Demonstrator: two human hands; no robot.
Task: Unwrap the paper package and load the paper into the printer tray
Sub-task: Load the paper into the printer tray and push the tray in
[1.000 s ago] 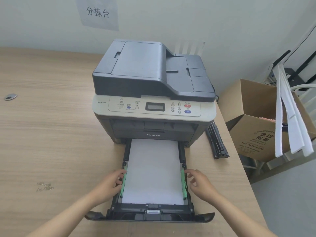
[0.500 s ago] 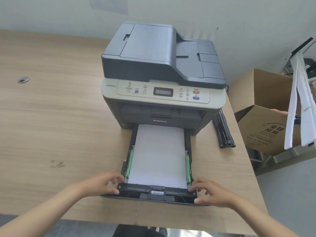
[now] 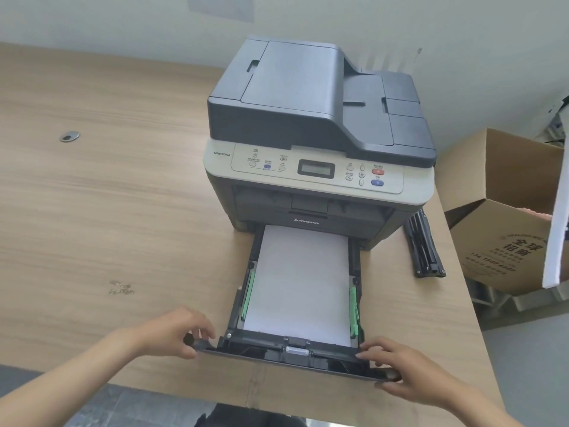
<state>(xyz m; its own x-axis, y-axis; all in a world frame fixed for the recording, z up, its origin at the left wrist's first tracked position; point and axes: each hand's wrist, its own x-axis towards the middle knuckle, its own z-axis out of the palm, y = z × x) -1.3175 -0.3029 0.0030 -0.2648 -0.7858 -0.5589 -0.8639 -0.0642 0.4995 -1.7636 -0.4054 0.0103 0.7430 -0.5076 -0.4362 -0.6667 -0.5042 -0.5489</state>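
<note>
A grey and black printer (image 3: 320, 134) stands on the wooden table (image 3: 107, 195). Its black paper tray (image 3: 271, 354) is pulled out toward me, with a stack of white paper (image 3: 300, 282) lying flat between the green side guides. My left hand (image 3: 175, 332) grips the tray's front panel at its left end. My right hand (image 3: 397, 368) holds the same panel at its right end. No wrapper is in sight.
A black folded bar-shaped object (image 3: 425, 245) lies on the table right of the printer. Past the table's right edge stands an open cardboard box (image 3: 505, 223) with white foam strips (image 3: 557, 211) beside it. A small metal disc (image 3: 69, 136) sits at the table's left.
Both hands left the green side guides and came back to the tray's front panel, one at each end. The tray now sits slightly further into the printer. My head has shifted.
</note>
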